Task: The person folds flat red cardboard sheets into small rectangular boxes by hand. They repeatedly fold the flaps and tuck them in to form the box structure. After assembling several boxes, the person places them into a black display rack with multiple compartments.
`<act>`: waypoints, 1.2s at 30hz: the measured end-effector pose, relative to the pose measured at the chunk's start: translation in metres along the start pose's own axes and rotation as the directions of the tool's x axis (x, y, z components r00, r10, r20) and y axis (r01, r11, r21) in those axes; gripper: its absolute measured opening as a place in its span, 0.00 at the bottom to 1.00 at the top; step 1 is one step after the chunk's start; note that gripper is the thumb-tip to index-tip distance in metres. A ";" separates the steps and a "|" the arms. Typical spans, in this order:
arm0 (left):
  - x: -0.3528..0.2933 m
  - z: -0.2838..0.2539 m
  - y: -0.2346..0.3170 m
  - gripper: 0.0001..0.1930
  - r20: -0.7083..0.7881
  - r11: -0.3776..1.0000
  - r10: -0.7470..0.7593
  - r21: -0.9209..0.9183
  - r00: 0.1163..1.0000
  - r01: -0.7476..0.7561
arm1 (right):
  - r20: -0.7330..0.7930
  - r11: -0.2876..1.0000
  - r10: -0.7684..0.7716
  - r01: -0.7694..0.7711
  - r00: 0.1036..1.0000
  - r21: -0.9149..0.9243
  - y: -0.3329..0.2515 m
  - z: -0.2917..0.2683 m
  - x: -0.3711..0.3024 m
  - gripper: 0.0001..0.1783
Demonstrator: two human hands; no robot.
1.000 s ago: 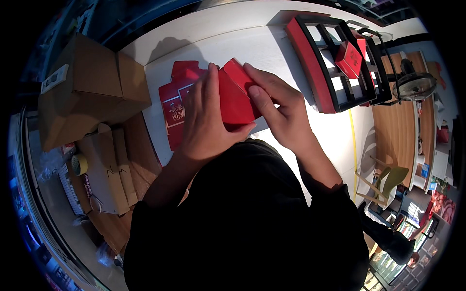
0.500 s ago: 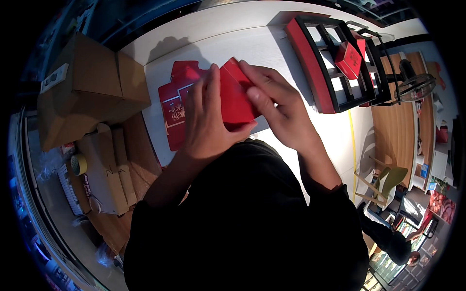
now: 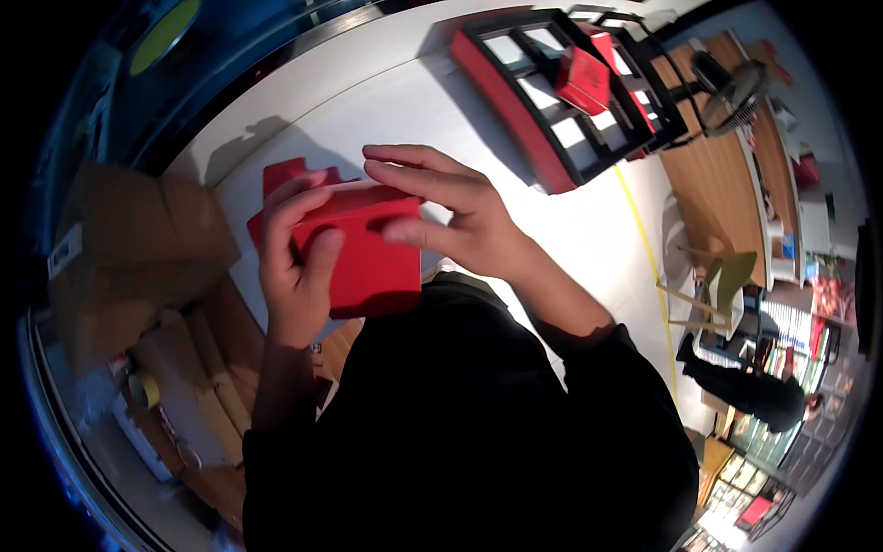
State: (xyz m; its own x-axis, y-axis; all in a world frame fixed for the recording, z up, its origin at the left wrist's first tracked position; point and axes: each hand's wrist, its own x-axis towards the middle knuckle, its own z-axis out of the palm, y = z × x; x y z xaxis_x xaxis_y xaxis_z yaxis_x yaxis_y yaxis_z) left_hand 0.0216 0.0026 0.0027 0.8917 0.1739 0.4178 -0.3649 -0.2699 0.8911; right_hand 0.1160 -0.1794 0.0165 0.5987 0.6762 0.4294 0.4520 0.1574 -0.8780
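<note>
A red cardboard box is held up in front of me, its broad plain face toward me. My left hand is closed round the box's left side, thumb on the near face and fingers over the top edge. My right hand is at the upper right corner, fingers stretched out above the top edge and apart from the thumb, which lies at the near face; whether the thumb presses on it is unclear. Behind the box, a flat red cardboard piece lies on the white table, partly hidden by my left hand.
A black rack with a red side stands at the back right, with a small red box on it. Large brown cartons are at the left. A fan, a chair and another person are farther right.
The red box has moved left and nearer to me and turned, so its broad face shows. My right hand's fingers have straightened and lifted. My view has shifted.
</note>
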 end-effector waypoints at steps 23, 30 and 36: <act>-0.049 0.000 -0.075 0.17 -0.119 0.891 -0.438 0.070 0.891 0.448 | -0.606 0.690 0.696 -0.123 0.385 0.714 0.156 -0.199 0.018 0.21; -0.103 -0.019 -0.108 0.19 -0.216 0.736 -0.456 0.454 0.863 0.503 | -0.912 0.955 0.211 -0.275 0.351 0.115 0.198 -0.198 0.046 0.23; -0.129 -0.026 -0.121 0.21 -0.282 0.623 -0.550 0.488 0.786 0.611 | -0.584 0.251 -0.194 -0.535 0.789 -0.807 0.197 -0.199 0.025 0.35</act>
State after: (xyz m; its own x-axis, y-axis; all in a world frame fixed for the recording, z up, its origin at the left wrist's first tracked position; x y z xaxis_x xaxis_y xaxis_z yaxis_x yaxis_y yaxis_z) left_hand -0.0564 0.0376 -0.1549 0.8261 0.5523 -0.1113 0.4480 -0.5241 0.7243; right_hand 0.3510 -0.2746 -0.1036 0.7704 0.0826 0.6322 0.3262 -0.9030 -0.2795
